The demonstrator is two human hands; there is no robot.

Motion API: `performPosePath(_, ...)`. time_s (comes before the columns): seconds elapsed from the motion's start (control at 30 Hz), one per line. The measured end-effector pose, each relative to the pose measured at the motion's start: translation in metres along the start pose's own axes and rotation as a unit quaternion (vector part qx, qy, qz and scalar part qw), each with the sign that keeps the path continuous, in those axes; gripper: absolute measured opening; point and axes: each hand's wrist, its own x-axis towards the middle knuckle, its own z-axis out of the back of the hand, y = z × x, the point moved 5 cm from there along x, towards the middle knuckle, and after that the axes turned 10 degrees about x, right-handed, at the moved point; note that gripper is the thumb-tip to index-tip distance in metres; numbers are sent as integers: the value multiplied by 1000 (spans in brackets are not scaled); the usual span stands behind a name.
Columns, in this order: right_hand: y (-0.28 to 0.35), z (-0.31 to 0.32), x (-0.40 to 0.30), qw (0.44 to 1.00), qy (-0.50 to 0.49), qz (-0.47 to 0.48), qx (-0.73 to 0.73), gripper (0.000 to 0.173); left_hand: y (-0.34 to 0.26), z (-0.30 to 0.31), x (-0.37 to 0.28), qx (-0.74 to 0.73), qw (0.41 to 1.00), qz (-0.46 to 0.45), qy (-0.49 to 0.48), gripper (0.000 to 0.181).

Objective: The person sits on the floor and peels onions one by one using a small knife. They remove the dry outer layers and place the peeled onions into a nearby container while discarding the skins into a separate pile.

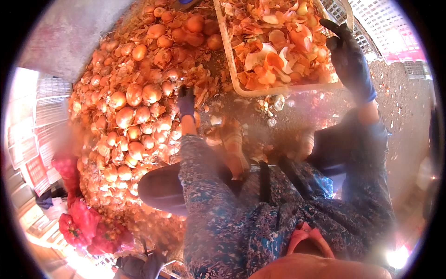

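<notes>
My left hand [186, 100], in a dark glove, reaches down at the right side of a large heap of brown onions [134, 95]. Its fingers are small and dark against the skins, and whether they grip an onion does not show. At the upper right is my right hand [348, 59], also gloved, beside the right side of a pale plastic crate [234, 75]. Its fingers are spread, with nothing visible between them. Loose onion skins [268, 57] fill the crate. A raised handle [349, 14] stands just behind the right fingers.
Red mesh sacks [82, 223] lie at the lower left, near another person's dark clothing [139, 266]. White slatted crates [386, 28] stand at the upper right. Skin scraps litter the dirt floor [400, 115]. A pale wall [69, 38] borders the heap. Parts of the view are hazy.
</notes>
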Motion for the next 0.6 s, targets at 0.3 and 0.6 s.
performPosePath(0.3, -14, -23, -2, 986, -55, -126, -96, 59, 7, -17, -24, 66, 992, 64, -81, 56)
performPosePath(0.6, -46, -28, 12, 977, -85, -184, -65, 63, -122, -79, 56, -23, 989, -145, -10, 47)
